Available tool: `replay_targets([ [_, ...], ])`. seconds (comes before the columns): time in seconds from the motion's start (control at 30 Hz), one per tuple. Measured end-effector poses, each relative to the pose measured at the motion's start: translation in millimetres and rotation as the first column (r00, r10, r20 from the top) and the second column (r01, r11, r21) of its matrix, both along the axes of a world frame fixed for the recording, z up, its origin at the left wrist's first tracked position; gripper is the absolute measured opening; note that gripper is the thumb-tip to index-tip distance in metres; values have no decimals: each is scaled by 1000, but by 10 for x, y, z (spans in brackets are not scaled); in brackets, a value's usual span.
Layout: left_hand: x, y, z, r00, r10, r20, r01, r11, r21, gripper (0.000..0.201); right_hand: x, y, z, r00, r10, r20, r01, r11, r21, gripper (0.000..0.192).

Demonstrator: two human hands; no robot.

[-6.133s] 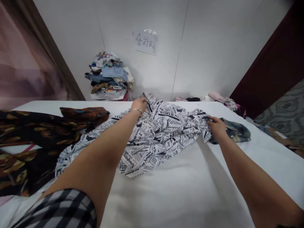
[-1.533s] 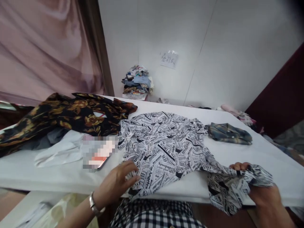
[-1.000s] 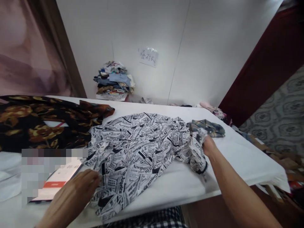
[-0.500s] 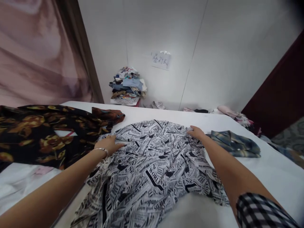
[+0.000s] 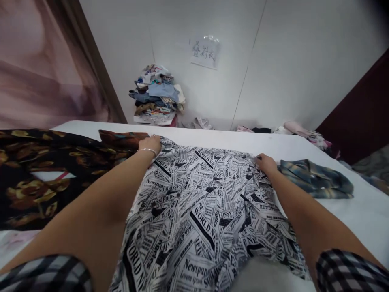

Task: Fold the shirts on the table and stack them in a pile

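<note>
A white shirt with a black newspaper print (image 5: 200,202) is spread over the white table in front of me, its near part running out of the bottom of the view. My left hand (image 5: 151,144), with a bracelet at the wrist, is closed on the shirt's far left corner. At the far right corner, my right hand (image 5: 266,163) pinches the fabric. Between the two hands the far edge is fairly straight, while the lower right part stays wrinkled.
Left of the shirt lies a dark floral garment (image 5: 45,178). A folded plaid shirt (image 5: 317,178) rests on the right of the white table (image 5: 237,140). Beyond the table stand a tall clothes pile (image 5: 159,97) and more clothes (image 5: 304,132). A handwritten sign (image 5: 205,52) hangs on the wall.
My left hand has moved up and right and closed on the shirt's corner. My right hand has shifted slightly right. The far edge is straighter and the print flatter.
</note>
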State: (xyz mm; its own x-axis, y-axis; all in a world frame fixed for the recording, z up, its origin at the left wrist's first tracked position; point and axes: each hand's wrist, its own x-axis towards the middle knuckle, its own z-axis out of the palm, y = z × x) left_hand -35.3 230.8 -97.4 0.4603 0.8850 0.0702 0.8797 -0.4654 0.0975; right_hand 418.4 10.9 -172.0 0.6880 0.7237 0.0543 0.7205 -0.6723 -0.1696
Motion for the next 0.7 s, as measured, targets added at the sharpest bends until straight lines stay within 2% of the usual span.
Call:
replay_targets([
  [0.1,86,-109,-56,998,56,-35,-55,998,44,45,-13,-167,68,999,44,-31,-42,998,53,52],
  [0.2,-105,-502,-50,996,-83,-25,86,986,142,41,-99,-570,178,971,143,-192,-95,967,235,47],
  [0.3,-477,-1190,-45,971,-237,42,224,955,195,42,-304,-1245,256,845,285,-453,-108,919,378,40],
  [0.37,-744,-1792,-145,946,-307,104,290,945,153,44,-493,-1760,260,772,307,-556,-77,914,398,43],
  [0.47,-1066,-2715,-479,910,-378,168,367,925,93,41,-807,-2409,184,713,292,-638,-25,919,393,54],
  [0.53,-1173,-3185,-712,886,-425,187,416,905,86,48,-1001,-2664,103,701,322,-636,-38,908,417,60],
  [0.6,-1176,-3466,-838,884,-427,190,426,904,50,52,-1149,-2787,36,731,365,-577,-84,887,455,54],
  [0.67,-1106,-3583,-830,897,-405,180,411,912,1,32,-1231,-2857,14,765,371,-527,-80,866,494,35],
  [0.7,-1064,-3599,-793,902,-395,173,403,915,-19,22,-1246,-2903,25,780,346,-522,-28,852,523,27],
])
